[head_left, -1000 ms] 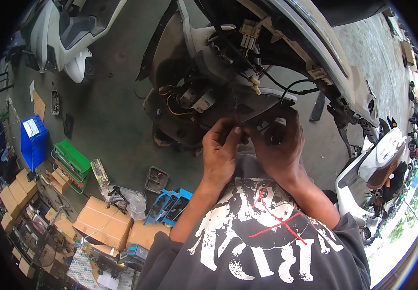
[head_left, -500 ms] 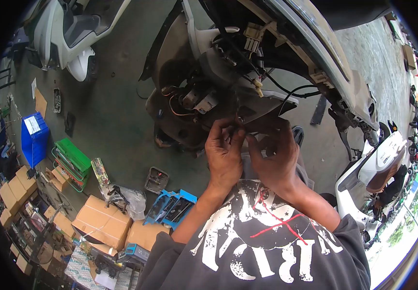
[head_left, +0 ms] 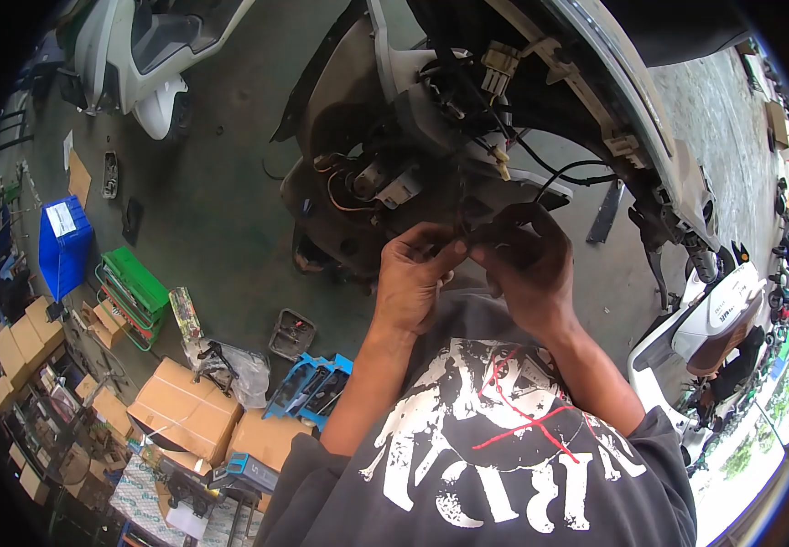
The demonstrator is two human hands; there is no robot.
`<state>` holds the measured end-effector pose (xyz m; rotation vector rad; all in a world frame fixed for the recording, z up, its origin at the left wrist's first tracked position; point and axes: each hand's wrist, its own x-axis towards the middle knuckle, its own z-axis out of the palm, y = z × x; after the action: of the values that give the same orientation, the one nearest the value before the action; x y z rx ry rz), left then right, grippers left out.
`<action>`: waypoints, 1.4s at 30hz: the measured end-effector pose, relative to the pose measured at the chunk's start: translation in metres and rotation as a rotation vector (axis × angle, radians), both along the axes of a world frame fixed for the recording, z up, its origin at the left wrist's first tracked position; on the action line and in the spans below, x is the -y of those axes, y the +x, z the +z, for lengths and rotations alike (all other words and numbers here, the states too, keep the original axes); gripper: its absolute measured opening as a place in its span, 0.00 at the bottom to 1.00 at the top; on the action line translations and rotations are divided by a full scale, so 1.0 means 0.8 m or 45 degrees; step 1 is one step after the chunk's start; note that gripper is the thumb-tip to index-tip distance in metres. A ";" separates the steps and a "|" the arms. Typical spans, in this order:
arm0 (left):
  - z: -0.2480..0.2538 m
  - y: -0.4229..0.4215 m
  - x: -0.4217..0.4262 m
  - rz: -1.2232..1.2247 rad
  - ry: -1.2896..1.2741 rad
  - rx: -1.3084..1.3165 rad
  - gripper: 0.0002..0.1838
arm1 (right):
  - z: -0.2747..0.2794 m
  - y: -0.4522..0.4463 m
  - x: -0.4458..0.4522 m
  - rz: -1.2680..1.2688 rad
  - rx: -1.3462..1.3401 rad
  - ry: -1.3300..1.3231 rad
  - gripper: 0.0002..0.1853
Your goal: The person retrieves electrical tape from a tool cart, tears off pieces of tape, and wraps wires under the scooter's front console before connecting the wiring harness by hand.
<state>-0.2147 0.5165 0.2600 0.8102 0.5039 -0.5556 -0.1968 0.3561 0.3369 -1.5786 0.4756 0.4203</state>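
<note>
Close together in front of my chest, my left hand (head_left: 417,273) and my right hand (head_left: 529,269) meet at their fingertips. Thumb and fingers of each are pinched, and whatever lies between them is too small and dark to name. Just beyond the fingertips is the dark scooter front panel (head_left: 321,196), its inner side facing me. A grey block-shaped part with wires (head_left: 400,190) is fixed in it. To its right a pale connector (head_left: 500,162) hangs on a cable near the scooter body (head_left: 636,109).
On the floor at left stand a blue bin (head_left: 64,246), a green crate (head_left: 135,290) and cardboard boxes (head_left: 183,408). A blue tool tray (head_left: 308,390) and a small parts tray (head_left: 292,334) lie nearer. White scooters stand at upper left (head_left: 107,55) and right (head_left: 718,305).
The view has shifted slightly, so the scooter parts appear further right. My hands stay pinched together, with the left wrist a little lower and the fingertips closer.
</note>
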 end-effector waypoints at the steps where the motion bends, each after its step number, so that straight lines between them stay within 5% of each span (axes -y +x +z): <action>1: 0.001 0.000 0.000 0.003 0.002 -0.001 0.13 | -0.003 0.000 0.002 0.036 -0.018 0.007 0.18; 10: 0.002 0.000 0.010 0.124 -0.458 -0.073 0.12 | 0.006 0.017 0.012 -0.042 -0.167 0.736 0.14; 16: 0.022 0.014 0.013 0.305 -0.142 0.276 0.17 | 0.004 0.022 0.026 0.026 -0.186 0.890 0.16; 17: 0.009 0.012 0.006 0.235 0.117 0.521 0.17 | 0.005 0.023 0.026 0.020 -0.178 0.892 0.16; 22: 0.058 0.032 -0.016 -0.019 0.639 0.943 0.17 | 0.015 0.027 0.028 0.125 -0.115 0.640 0.17; 24: 0.078 0.043 -0.020 -0.324 1.371 1.234 0.16 | 0.014 0.024 0.029 0.155 -0.074 0.584 0.17; 31: 0.087 0.053 -0.017 -0.390 1.563 1.370 0.15 | 0.010 0.020 0.031 0.292 0.265 0.223 0.18; 32: 0.095 0.054 -0.017 -0.474 1.558 1.326 0.15 | 0.012 0.022 0.032 0.286 0.267 0.230 0.18; 34: 0.107 0.055 -0.018 -0.567 1.553 1.282 0.14 | 0.020 0.028 0.033 0.552 0.503 -0.269 0.19; 42: 0.131 0.045 -0.008 -1.099 1.501 0.829 0.15 | 0.019 0.016 0.025 0.650 0.700 -0.544 0.20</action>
<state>-0.1787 0.5231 0.3647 2.2912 -0.2354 -0.7084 -0.1841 0.3357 0.3523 -2.1406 -0.2921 0.2520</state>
